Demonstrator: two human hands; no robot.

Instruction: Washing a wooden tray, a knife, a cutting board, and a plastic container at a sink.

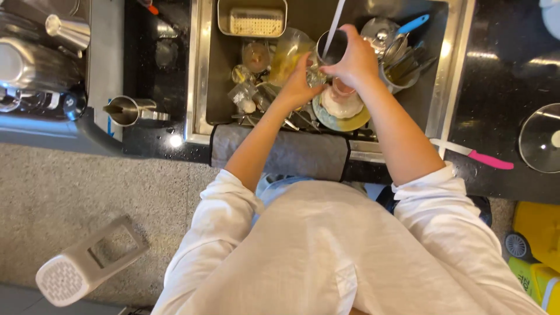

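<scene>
Crowded sink (201, 70) leaves little room; both hands, left hand (298, 84) and right hand (353, 61), grip a glass (333, 49).

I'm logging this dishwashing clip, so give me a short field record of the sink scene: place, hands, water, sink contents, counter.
place: steel sink set in a dark counter
right hand: grips a glass from above
left hand: at the glass's base
water: stream falls into the glass
sink contents: plate, utensils, glassware, metal tray
counter: pink-handled knife, glass lid, metal jug
</scene>
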